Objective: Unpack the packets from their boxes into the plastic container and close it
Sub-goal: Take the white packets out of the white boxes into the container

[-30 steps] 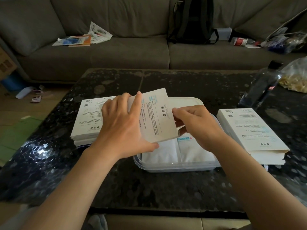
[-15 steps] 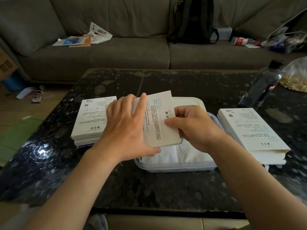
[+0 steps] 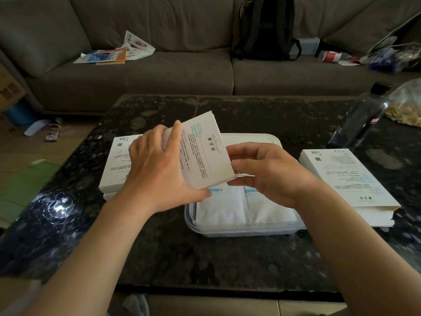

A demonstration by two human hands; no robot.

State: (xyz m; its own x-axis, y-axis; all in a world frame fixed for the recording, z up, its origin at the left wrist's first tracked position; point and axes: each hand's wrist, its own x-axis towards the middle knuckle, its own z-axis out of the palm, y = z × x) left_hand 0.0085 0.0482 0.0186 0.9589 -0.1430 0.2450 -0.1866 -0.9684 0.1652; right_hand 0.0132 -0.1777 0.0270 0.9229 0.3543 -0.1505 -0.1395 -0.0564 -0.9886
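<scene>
**A:** Start at the fingers. What have they got?

**B:** The right hand's [image 3: 266, 174] fingers [image 3: 242, 164] are curled in against the lower right end of the box [image 3: 205, 153], pinching there. Whether they pinch a flap or a packet's edge, I can't tell. The left hand [image 3: 157, 169] clamps the box's other long side, thumb underneath and fingers over the printed face.

**A:** And how does the box lie?

**B:** It is tilted, with its long axis running from upper left, away from the person, down to lower right. The low end points straight into the right hand, so a pull would follow that axis, toward the right.

**A:** Where would the contents go?

**B:** Straight down. The box hangs just above the plastic container [image 3: 227, 231], where white packets [image 3: 223, 206] already lie flat, side by side. Behind it is what looks like the lid [image 3: 250, 139].

**A:** Anything further out?

**B:** There is a stack of boxes [image 3: 116, 160] on the left and another stack [image 3: 346, 179] on the right — both on the dark table [image 3: 205, 258] and well clear of the hands.
</scene>
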